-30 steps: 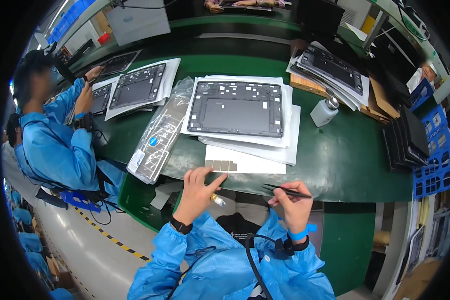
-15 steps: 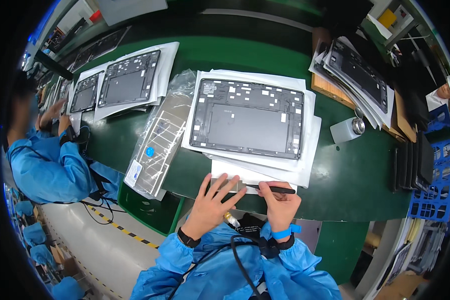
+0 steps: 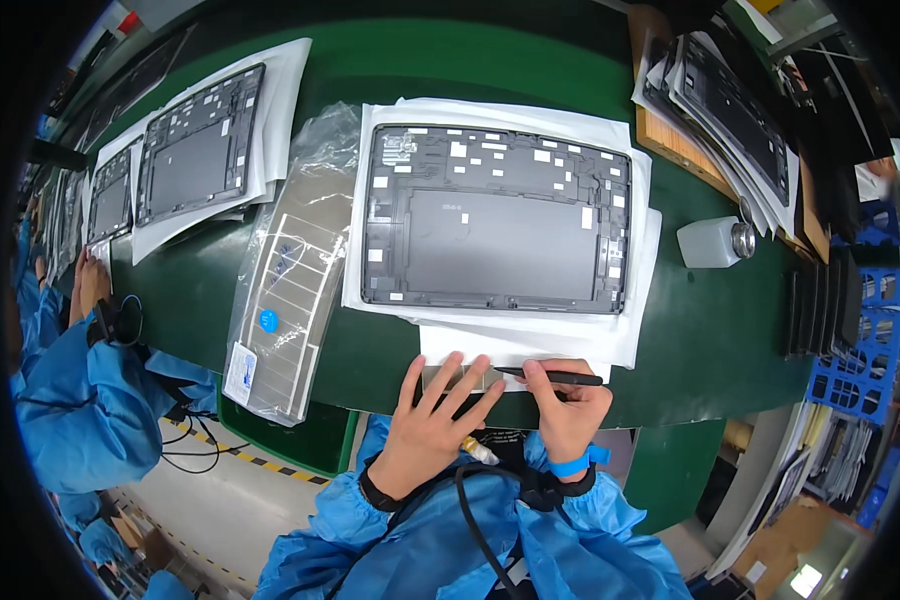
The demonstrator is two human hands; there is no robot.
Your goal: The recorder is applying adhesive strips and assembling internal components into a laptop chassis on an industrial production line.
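Observation:
My left hand (image 3: 438,420) lies with fingers spread over a small grey-brown strip of stickers (image 3: 457,379) at the table's front edge, its fingertips resting on it and the white paper. Closed in a pinch, my right hand (image 3: 570,408) holds slim black tweezers (image 3: 576,378) whose pointed tip reaches left to the strip. Just beyond the hands, a dark grey tablet housing (image 3: 500,250) lies flat on stacked white foam sheets (image 3: 642,270). Several small white pads dot the housing. Whether the tip is gripping anything is too small to tell.
Left of the housing lies a clear plastic bag (image 3: 288,290) of grey-brown sticker sheets with a blue round label. A white bottle (image 3: 710,243) stands at right, near stacked housings (image 3: 735,110) on a wooden board. A co-worker's blue sleeve (image 3: 90,370) is at far left, beside more housings (image 3: 195,150).
The view has shifted, so the housing looks larger and nearer. My hands keep nearly the same pose at the strip. The co-worker's hands have moved lower, toward the table edge.

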